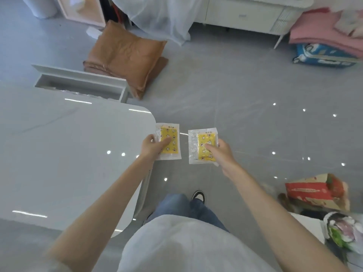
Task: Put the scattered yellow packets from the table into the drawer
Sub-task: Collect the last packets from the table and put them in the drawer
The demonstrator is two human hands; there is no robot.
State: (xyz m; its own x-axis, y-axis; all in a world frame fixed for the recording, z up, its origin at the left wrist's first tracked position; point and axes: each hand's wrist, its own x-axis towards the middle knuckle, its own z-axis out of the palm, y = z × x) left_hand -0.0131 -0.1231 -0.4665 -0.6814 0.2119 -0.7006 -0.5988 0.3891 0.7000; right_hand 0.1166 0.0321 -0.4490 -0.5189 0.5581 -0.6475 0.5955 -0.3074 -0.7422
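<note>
The left hand fingers pinch one packet, the right hand fingers a second packet, off the desk corner; open drawer beyond, perhaps holding wrappers, cushions beside

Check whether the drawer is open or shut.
Open: the drawer juts out beyond the white table, its inside visible from above.

The yellow packets sit in clear, shiny plastic wrap. The white surface is glossy and smooth. The floor is polished grey, mirroring lights.
</note>
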